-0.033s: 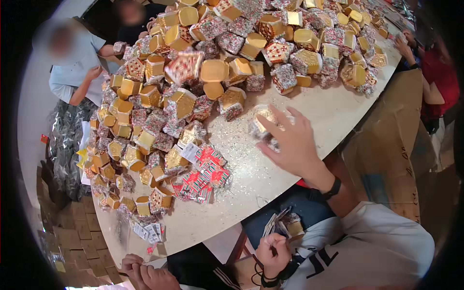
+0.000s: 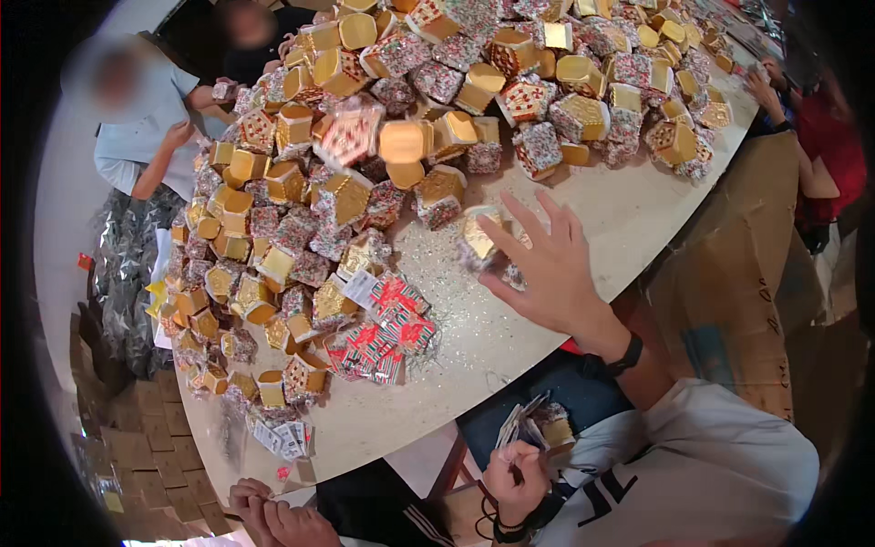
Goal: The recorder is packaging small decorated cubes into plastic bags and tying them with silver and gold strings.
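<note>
My right hand, with a dark band on the wrist, is over the pale table, fingers spread. Just left of its fingers is a blurred small ornament, gold and glittery, partly hidden by the hand; I see no firm grip on it. Lower down, my left hand is closed around a fan of white paper tags above my lap. Beside the tags, on my lap, sits another gold ornament. A large pile of similar gold and speckled house-shaped ornaments covers the far and left table.
Red printed packets and white labels lie near the table edge, among loose glitter. A neighbour's hands are at the lower left. Other people stand behind the pile. Cardboard is at the right, dark plastic wrap at the left.
The ornament by my right hand has shifted slightly left, and the fingers are more spread. A red-patterned ornament and a gold one in the pile have moved and look blurred. My left hand stays put.
</note>
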A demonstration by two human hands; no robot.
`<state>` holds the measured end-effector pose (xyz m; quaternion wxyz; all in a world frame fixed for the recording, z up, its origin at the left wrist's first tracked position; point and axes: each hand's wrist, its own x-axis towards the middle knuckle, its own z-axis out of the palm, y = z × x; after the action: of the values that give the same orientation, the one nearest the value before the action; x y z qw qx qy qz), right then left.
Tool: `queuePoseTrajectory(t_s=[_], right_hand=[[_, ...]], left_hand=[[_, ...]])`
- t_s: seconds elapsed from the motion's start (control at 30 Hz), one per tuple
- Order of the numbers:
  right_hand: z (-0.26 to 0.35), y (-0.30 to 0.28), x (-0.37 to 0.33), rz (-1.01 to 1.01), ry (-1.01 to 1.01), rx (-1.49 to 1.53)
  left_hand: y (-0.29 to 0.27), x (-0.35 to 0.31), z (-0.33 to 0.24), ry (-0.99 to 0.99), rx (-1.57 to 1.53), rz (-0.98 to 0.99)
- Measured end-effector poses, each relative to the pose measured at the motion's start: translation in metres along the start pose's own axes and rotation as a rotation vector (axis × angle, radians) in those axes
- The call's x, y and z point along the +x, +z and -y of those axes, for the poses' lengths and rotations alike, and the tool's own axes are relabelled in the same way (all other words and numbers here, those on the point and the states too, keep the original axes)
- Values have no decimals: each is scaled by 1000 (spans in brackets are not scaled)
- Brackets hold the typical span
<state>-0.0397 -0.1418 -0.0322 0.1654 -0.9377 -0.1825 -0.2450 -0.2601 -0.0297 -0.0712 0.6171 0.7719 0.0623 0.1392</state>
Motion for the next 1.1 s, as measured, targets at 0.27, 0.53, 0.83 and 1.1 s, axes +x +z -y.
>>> queuePoseTrajectory(t_s=[0.27, 0.53, 0.83, 1.1], right_hand=[[-135, -28, 13, -441, 412, -330], [-138, 12, 11, -315, 388, -94], [-70, 26, 2, -356, 450, -121], [-82, -1, -25, -198, 310, -101]], left_hand=[[-3, 7, -3, -69, -128, -87], [4, 16, -6, -94, -95, -49], [12, 35, -18, -367, -235, -356], [10, 32, -13, -323, -273, -319]])
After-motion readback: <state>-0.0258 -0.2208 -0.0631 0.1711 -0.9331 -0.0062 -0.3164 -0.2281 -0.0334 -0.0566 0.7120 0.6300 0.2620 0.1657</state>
